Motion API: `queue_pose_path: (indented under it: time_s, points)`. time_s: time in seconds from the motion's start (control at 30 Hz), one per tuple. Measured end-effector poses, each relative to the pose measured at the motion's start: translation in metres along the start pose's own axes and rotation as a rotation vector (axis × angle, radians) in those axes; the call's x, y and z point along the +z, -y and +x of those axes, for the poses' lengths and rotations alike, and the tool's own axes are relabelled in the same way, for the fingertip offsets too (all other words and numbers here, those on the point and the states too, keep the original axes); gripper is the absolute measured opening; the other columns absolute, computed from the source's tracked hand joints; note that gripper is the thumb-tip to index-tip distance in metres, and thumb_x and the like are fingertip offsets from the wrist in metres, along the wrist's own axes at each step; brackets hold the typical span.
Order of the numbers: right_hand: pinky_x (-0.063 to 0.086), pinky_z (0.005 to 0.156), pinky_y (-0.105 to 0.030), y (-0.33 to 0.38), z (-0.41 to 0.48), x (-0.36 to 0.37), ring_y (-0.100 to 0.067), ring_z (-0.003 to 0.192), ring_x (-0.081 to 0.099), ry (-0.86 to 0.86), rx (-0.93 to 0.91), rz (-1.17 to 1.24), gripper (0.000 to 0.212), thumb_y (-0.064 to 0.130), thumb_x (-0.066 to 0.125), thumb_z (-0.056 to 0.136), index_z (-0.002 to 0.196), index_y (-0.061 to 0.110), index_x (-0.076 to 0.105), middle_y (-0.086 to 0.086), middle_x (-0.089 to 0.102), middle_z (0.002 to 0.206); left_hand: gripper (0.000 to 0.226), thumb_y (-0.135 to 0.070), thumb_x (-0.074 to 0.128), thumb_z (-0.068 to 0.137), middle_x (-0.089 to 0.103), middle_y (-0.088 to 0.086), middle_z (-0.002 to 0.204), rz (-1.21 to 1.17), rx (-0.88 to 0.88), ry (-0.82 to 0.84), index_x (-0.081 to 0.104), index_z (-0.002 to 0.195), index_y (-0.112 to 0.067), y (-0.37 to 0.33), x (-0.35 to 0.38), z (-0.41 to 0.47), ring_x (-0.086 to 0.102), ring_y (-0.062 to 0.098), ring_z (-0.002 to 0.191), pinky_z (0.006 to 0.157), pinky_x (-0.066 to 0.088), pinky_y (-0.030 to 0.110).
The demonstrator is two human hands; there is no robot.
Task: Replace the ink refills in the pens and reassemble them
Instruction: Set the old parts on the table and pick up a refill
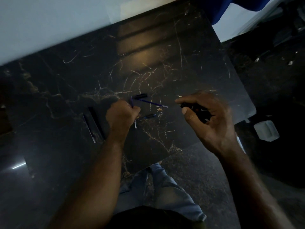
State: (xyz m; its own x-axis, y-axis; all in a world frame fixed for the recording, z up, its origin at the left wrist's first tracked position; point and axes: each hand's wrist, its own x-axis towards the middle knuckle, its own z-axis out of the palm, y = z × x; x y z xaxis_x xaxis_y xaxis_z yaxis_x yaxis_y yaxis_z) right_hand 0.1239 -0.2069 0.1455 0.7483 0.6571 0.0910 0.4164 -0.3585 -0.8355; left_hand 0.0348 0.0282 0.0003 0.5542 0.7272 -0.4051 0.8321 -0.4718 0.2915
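Dim light in here, and the whole show sits on a black marble table shot through with gold and white veins, its far edge up against a pale wall. A lamp glow smears across the polished stone near the back. At the upper right corner a blue cloth hangs into sight.

Left hand is balled into a fist over the middle of the table, gripping a thin blue refill; one end pokes out above the knuckles, the clear tip shows below the fist.

Right hand hovers off to the side, fingers and thumb curled round a dark pen part. Too murky to say which part.

Between the two hands, on the stone: a second blue refill lying at a slant, a short black piece just at its far end, and a stubby blue-and-black piece nearer the person. On the outer side of the left fist a dark pen lies flat, with a thin pale-edged strip alongside it.

Below the table's near edge, dark speckled floor and the person's blue jeans. Out to the right, on the floor past the table's corner, a small white boxy object.
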Motion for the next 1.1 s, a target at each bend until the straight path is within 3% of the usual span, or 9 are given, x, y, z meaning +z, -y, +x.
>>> queue_pose_path:
  time_s: [0.1, 0.2, 0.27, 0.37, 0.43, 0.57, 0.9, 1.1]
  points:
    - [0.05, 0.076, -0.021, -0.005, -0.003, -0.002, -0.011, 0.088, 0.068, 0.007, 0.019, 0.004, 0.02, 0.013, 0.066, 0.099, 0.115, 0.009, 0.078, 0.004, 0.072, 0.1, 0.033, -0.045, 0.07, 0.085, 0.066, -0.006, 0.052, -0.202, 0.032, 0.003, 0.074, 0.065, -0.019, 0.009, -0.005, -0.015, 0.067, 0.011, 0.054, 0.057, 0.044, 0.024]
    - [0.048, 0.076, -0.019, -0.013, -0.005, -0.004, -0.008, 0.087, 0.066, 0.03, 0.032, 0.019, 0.021, 0.014, 0.065, 0.1, 0.116, 0.009, 0.077, 0.007, 0.071, 0.1, 0.016, -0.036, 0.076, 0.087, 0.077, -0.001, 0.066, -0.695, 0.058, 0.256, 0.075, 0.074, -0.028, 0.016, 0.006, -0.055, 0.077, 0.015, 0.061, 0.057, 0.06, 0.029]
    - [0.047, 0.076, -0.019, -0.016, -0.004, -0.006, -0.006, 0.088, 0.066, 0.042, 0.035, 0.016, 0.021, 0.014, 0.065, 0.1, 0.116, 0.009, 0.077, 0.007, 0.07, 0.101, 0.014, -0.021, 0.081, 0.092, 0.081, 0.006, 0.077, -0.85, -0.035, 0.353, 0.077, 0.078, -0.02, 0.016, 0.026, -0.076, 0.081, 0.022, 0.073, 0.058, 0.062, 0.028]
    - [0.046, 0.077, -0.017, -0.016, 0.001, -0.008, -0.003, 0.088, 0.065, 0.045, 0.014, -0.003, 0.021, 0.014, 0.066, 0.099, 0.116, 0.009, 0.077, 0.006, 0.07, 0.102, 0.01, -0.013, 0.083, 0.093, 0.083, 0.007, 0.086, -0.914, -0.271, 0.337, 0.077, 0.092, -0.005, 0.006, 0.048, -0.078, 0.083, 0.026, 0.089, 0.064, 0.063, 0.024]
    - [0.046, 0.077, -0.016, -0.015, 0.004, -0.009, -0.002, 0.088, 0.064, 0.064, -0.005, -0.016, 0.021, 0.014, 0.066, 0.099, 0.116, 0.01, 0.077, 0.007, 0.071, 0.103, 0.011, -0.013, 0.082, 0.094, 0.083, 0.007, 0.086, -0.971, -0.324, 0.308, 0.078, 0.094, -0.003, 0.001, 0.056, -0.07, 0.083, 0.025, 0.09, 0.066, 0.065, 0.026]
    - [0.046, 0.078, -0.017, -0.018, 0.006, -0.012, 0.001, 0.09, 0.064, 0.049, -0.017, -0.016, 0.02, 0.013, 0.066, 0.099, 0.115, 0.01, 0.077, 0.008, 0.072, 0.104, 0.009, -0.011, 0.077, 0.096, 0.084, 0.004, 0.086, -1.017, -0.338, 0.253, 0.077, 0.087, -0.008, -0.005, 0.058, -0.066, 0.083, 0.026, 0.089, 0.078, 0.068, 0.039]
    - [0.049, 0.075, -0.017, -0.021, 0.003, -0.011, -0.009, 0.087, 0.067, 0.067, -0.041, -0.005, 0.02, 0.016, 0.065, 0.1, 0.116, 0.012, 0.077, 0.015, 0.068, 0.101, 0.014, -0.015, 0.081, 0.094, 0.083, 0.003, 0.081, -1.024, -0.273, 0.115, 0.074, 0.082, -0.012, -0.005, 0.054, -0.048, 0.083, 0.018, 0.081, 0.07, 0.068, 0.032]
    - [0.045, 0.078, -0.01, -0.024, 0.0, -0.012, 0.004, 0.09, 0.064, 0.062, -0.034, -0.011, 0.022, 0.018, 0.064, 0.1, 0.116, 0.011, 0.077, 0.015, 0.068, 0.104, 0.013, -0.016, 0.082, 0.093, 0.081, 0.004, 0.076, -0.962, -0.25, 0.107, 0.073, 0.085, -0.011, 0.0, 0.053, -0.035, 0.08, 0.015, 0.072, 0.063, 0.064, 0.03]
